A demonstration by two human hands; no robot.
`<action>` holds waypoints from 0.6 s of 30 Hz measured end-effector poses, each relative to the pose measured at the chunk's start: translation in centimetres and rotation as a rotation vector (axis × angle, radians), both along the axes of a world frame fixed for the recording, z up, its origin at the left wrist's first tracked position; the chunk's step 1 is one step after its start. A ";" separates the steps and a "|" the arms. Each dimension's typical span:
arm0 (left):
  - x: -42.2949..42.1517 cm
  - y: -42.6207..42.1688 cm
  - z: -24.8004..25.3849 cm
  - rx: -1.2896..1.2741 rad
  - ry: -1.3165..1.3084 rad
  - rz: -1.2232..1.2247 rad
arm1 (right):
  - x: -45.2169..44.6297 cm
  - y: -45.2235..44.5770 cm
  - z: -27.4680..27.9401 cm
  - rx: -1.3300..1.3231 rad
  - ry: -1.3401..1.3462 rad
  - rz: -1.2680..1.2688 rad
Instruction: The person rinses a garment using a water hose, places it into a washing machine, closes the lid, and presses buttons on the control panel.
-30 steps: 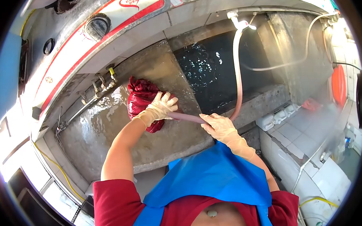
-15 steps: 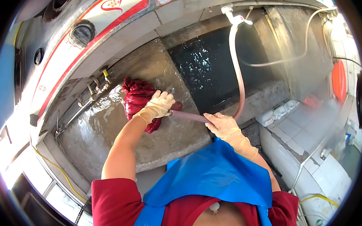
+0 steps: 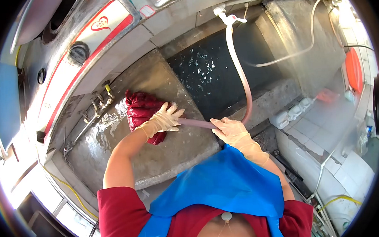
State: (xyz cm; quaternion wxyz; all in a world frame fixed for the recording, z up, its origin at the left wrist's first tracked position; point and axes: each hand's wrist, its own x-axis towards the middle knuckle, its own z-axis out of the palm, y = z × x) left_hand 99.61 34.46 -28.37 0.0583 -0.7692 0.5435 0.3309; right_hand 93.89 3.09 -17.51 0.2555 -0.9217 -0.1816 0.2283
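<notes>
A wet, shiny dark-red bundle (image 3: 141,109), which looks like a mesh bag or cloth, lies on the wet concrete slab (image 3: 190,150). My gloved left hand (image 3: 163,118) grips its right side, fingers bent over it. The end of a pinkish hose (image 3: 196,123) meets that hand; whether its mouth is inside the bundle is hidden. My gloved right hand (image 3: 229,130) is closed round the hose a short way to the right. From there the hose curves up to a white tap (image 3: 230,19) on the back wall.
Behind the slab lies a basin of dark water (image 3: 213,71). Small valves and a pipe (image 3: 99,103) run along the left wall, below a stove-like panel with a black knob (image 3: 78,53). White containers (image 3: 287,117) stand on the tiled ledge at right. An orange-red basin (image 3: 354,71) leans farther back.
My left hand has shifted slightly left and down over the bundle, its fingers a little more spread. The bit of red beside the hose end is now covered. My right hand keeps its hold.
</notes>
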 end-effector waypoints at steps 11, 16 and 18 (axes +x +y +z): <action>0.7 -1.2 -1.3 -0.240 -0.039 0.261 | 1.4 1.3 -0.5 0.063 0.078 0.004; 0.7 -1.4 -1.4 -0.280 -0.015 0.335 | 1.5 1.1 -0.8 0.069 0.078 0.006; 0.8 -1.4 -1.3 -0.283 0.005 0.340 | 1.4 1.0 -0.8 0.068 0.067 0.011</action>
